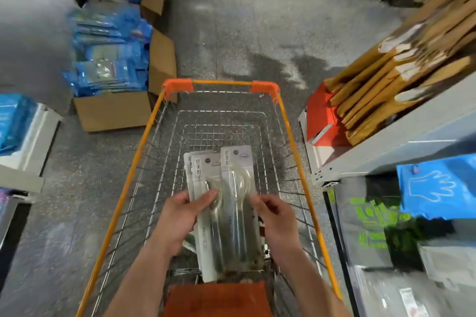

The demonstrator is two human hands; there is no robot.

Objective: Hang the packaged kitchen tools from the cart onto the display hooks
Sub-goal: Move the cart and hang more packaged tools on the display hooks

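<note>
Packs of kitchen tools (237,213), clear plastic on white card, held in both hands over orange-framed wire shopping cart (265,87)

The left hand (180,221) has its grip clamped on the left edge of the packs, thumb laid across the front; the right hand (277,219) pinches the right edge of the front pack, grip clamped on it; the packs are fanned, one overlapping the others, header cards pointing away from the person, above the near end of the basket; an open brown cardboard box (113,110) full of blue packets stands on the speckled grey floor (231,33) just left of the cart; long wooden boards (386,85) lie stacked on a shelf at right; a blue glove-printed pack (438,188) hangs below them
</note>
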